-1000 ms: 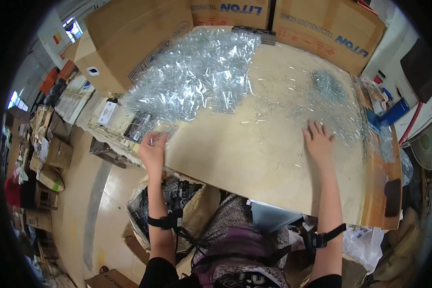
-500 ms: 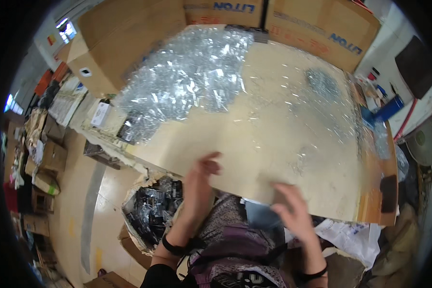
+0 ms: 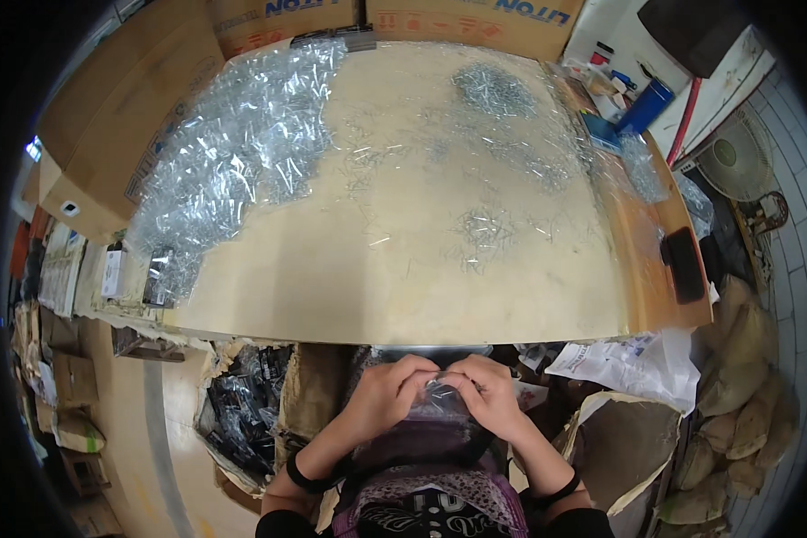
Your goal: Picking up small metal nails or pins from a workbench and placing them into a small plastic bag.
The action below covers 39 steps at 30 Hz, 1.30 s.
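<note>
Close together in front of my body, just below the table's near edge, both hands are closed in a pinch. My left hand (image 3: 387, 393) and my right hand (image 3: 487, 391) meet at a clear plastic bag (image 3: 439, 400), thumbs and fingertips on its upper edge. What lies inside the bag, if anything, cannot be made out. On the pale tabletop (image 3: 323, 287) a big heap of shiny clear plastic pieces (image 3: 242, 134) covers the left side. Thin metal pins lie scattered over the right, thickest in a small pile (image 3: 493, 90) at the back.
Below the table at left stands a torn-edged sack (image 3: 204, 421) of black and clear plastic packets. An open carton (image 3: 623, 448) and a white plastic bag (image 3: 637, 369) sit at lower right. Cardboard boxes (image 3: 134, 108) wall the table's back left. A dark phone-like slab (image 3: 684, 264) lies at right.
My hands were apart over the table's near edge, fingers loose; they have drawn back and come together on the clear plastic bag. The view has shifted too.
</note>
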Each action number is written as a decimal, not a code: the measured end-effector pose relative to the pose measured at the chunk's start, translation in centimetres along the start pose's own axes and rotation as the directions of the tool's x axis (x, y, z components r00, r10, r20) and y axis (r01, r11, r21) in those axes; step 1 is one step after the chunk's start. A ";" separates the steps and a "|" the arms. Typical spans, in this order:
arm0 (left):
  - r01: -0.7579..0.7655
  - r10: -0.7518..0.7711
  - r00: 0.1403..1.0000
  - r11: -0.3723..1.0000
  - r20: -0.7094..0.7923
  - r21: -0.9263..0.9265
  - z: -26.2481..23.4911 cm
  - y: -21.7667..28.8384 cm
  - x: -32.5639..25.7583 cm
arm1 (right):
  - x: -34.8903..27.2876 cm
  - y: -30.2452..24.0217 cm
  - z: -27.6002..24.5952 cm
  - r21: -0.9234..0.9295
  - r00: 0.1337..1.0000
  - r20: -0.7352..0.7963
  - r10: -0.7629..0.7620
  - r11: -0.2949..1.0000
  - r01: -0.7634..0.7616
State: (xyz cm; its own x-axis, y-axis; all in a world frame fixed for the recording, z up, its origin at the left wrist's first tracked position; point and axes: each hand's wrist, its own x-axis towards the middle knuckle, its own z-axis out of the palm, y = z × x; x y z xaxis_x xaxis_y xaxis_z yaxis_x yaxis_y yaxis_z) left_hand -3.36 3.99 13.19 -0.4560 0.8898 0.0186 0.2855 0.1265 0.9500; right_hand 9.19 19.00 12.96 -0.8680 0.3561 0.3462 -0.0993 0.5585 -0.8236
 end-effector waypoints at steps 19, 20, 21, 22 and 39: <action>0.270 -0.284 0.945 0.957 0.160 0.105 3.7 -11.7 -5.4 | -9.8 7.3 4.3 -0.240 0.921 -0.348 0.173 0.933 -0.266; 0.192 -0.203 0.968 0.978 0.148 0.086 4.0 -11.8 -5.6 | -8.8 6.8 3.6 -0.334 0.870 -0.493 -0.011 0.926 -0.178; 0.114 -0.122 0.983 0.991 0.136 0.067 4.2 -12.0 -6.0 | -7.2 6.4 2.1 -0.429 0.874 -0.467 -0.132 0.899 -0.093; 0.038 -0.044 0.991 0.998 0.123 0.048 4.2 -12.0 -6.2 | -4.9 6.0 0.0 -0.517 0.869 -0.429 -0.247 0.856 -0.011; -0.003 0.003 1.000 0.999 -0.007 -0.040 4.6 -9.2 -4.6 | 14.6 8.8 -3.6 -0.400 0.951 0.309 -0.027 0.903 0.156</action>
State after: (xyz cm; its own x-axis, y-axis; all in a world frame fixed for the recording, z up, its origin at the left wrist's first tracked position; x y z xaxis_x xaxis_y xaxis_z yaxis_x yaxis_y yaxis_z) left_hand -0.03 0.75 2.90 -0.4611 0.8870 0.0233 0.2531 0.1063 0.9616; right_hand -2.63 31.80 12.36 -0.9727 0.0919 0.2130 -0.0306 0.8594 -0.5105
